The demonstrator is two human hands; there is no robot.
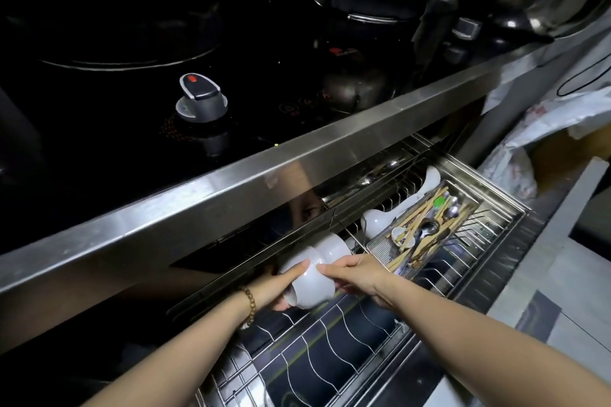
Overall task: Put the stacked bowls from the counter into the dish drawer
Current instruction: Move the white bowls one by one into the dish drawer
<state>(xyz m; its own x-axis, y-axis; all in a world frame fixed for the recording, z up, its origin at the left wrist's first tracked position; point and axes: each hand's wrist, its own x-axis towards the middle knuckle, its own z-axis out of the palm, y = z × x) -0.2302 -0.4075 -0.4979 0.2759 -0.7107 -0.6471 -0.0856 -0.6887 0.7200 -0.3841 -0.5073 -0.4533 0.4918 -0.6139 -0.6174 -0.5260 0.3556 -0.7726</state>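
Stacked bowls (314, 271) lie tipped on their side over the wire rack of the open dish drawer (506, 210), just under the bench (231, 188) front edge. Your left hand (276, 287) grips the stack's near end and your right hand (358, 277) grips its right side. A mesh cutlery tray (380, 248) sits just beside them, towards the drawer's right end.

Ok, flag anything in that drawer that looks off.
Nothing looks spilled or plainly broken. The wooden chopsticks and metal spoons lie jumbled and crossed in the steel mesh tray. The stacked white ceramic bowls are held tipped sideways over the wire dish rack, not seated.
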